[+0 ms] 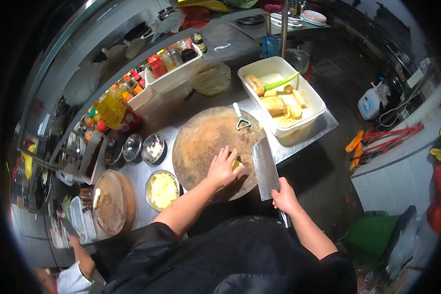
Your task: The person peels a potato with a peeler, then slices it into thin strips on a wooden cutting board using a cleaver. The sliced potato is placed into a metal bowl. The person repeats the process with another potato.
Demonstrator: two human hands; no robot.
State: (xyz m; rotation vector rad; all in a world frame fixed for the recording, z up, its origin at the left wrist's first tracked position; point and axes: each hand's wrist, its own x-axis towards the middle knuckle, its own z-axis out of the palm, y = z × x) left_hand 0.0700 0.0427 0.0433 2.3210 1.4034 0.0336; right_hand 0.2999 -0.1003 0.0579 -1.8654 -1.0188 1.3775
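Note:
My left hand [224, 169] lies on a round wooden chopping board [202, 136], fingers spread over a pale yellow piece of food [236, 164] that it partly hides. My right hand [284, 196] grips the handle of a cleaver [265, 169], whose broad blade is at the board's right edge. A Y-shaped peeler [241, 119] with a white handle rests at the back of the board. To the board's left, a metal bowl [163, 189] holds pale yellow shreds. Beyond the board at the right, a white tub [318, 101] contains peeled root-like pieces and a long green vegetable.
Small metal bowls [153, 149] and a second chopping board [110, 202] stand at the left. White bins [176, 75] of bottles and jars line the back. At the lower left, another person's arm [82, 253] holds a knife. A green bin [371, 231] is at the lower right.

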